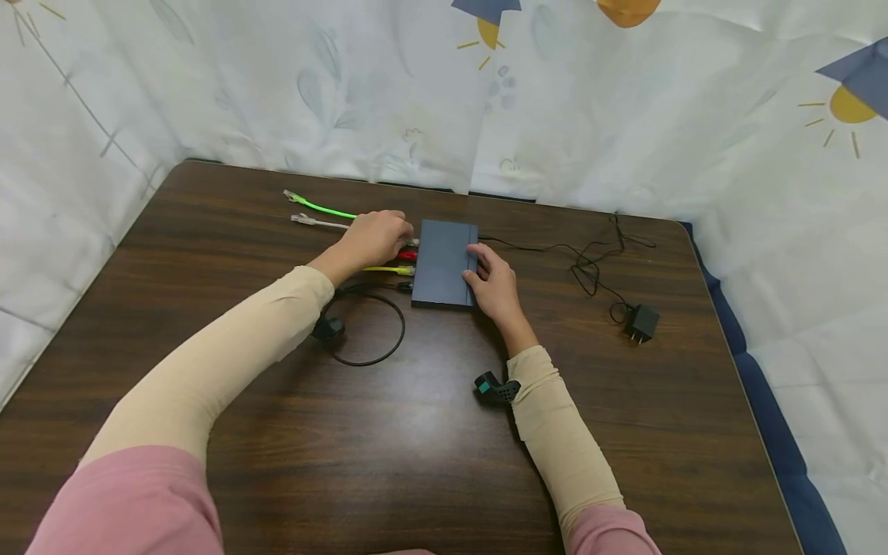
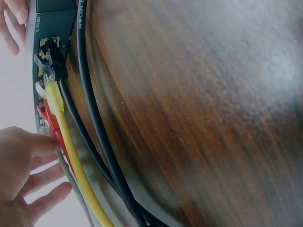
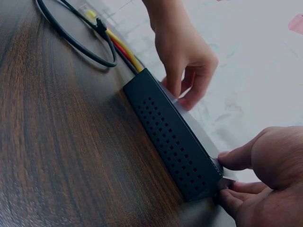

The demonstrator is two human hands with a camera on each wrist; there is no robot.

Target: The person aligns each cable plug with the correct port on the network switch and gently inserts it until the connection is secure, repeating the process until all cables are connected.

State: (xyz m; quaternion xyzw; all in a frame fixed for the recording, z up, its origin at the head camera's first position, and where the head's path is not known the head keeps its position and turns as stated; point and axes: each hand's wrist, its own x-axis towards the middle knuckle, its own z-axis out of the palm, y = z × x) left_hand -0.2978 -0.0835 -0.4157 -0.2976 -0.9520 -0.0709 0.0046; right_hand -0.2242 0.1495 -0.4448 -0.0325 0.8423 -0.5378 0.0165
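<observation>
A dark blue-grey network switch [image 1: 444, 262] lies flat toward the back of the table. My left hand [image 1: 378, 237] is at its left side, pinching a grey network cable [image 2: 75, 182] close to the ports; the fingertips partly hide its plug. Below that cable, red [image 2: 52, 120], yellow [image 2: 71, 142] and black [image 2: 57, 64] network cables run to the same row of ports. My right hand [image 1: 494, 285] grips the opposite side of the switch, thumb near its front corner and fingers farther back.
A green cable [image 1: 319, 206] and a pale cable [image 1: 322, 223] have loose plugs at the left. The black cable loops in front of the left forearm. A thin power cord [image 1: 590, 266] runs right to a black adapter [image 1: 641, 324]. Curtains [image 1: 416, 92] hang behind the table.
</observation>
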